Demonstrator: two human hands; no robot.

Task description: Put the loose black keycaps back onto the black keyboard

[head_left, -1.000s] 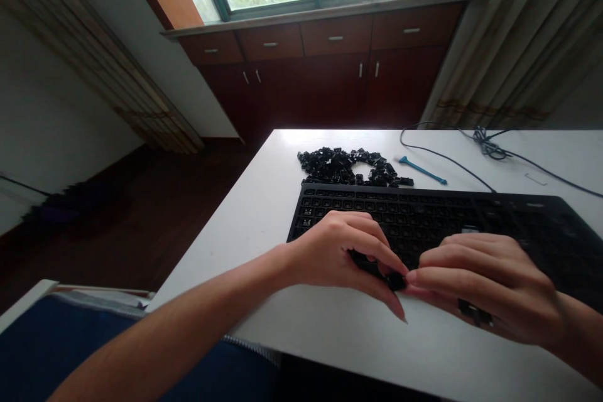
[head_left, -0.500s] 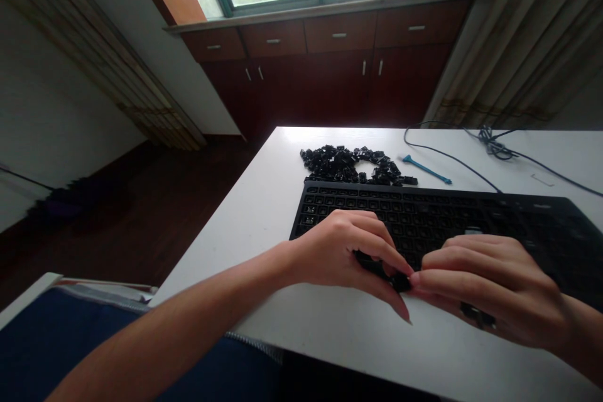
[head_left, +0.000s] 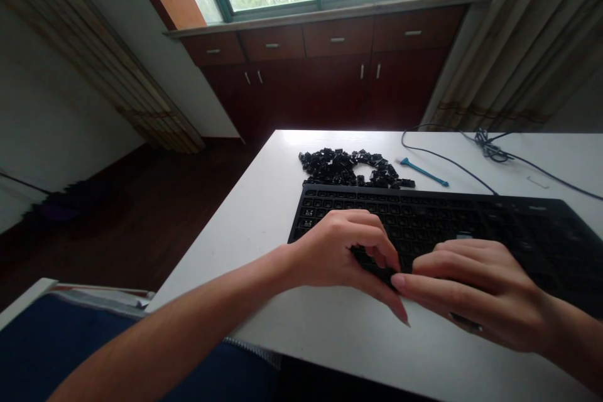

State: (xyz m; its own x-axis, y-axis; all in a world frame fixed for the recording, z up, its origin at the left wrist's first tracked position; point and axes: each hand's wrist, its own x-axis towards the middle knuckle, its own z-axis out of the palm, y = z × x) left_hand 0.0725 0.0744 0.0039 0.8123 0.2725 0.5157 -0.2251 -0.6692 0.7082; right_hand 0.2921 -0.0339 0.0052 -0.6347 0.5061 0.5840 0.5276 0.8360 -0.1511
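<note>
A black keyboard [head_left: 499, 207] with many bare key sockets lies on the white table. My left hand [head_left: 348, 248] straddles its front edge, fingers bent over the top and thumb stretched along the front. To the right, my right hand [head_left: 485, 295] is closed, its fingertips near my left fingers at the keyboard's front edge. Under its palm shows part of a small dark object [head_left: 465, 323]; most of it is hidden. A pale grey end [head_left: 464, 236] sticks out beyond the knuckles; I cannot tell whether it belongs to the same object. Anything between the right fingertips is hidden.
Black keycaps [head_left: 332, 166] lie heaped behind the keyboard. A blue brush [head_left: 424, 171], a dark cable [head_left: 490, 141] and a thin bent wire [head_left: 537, 182] lie on the table [head_left: 249, 213]. A blue chair [head_left: 56, 345] stands at lower left.
My right hand has shifted slightly left, and its fingertips moved closer to my left fingers. The small black piece seen between the fingertips is now hidden. My left fingers have curled in more.
</note>
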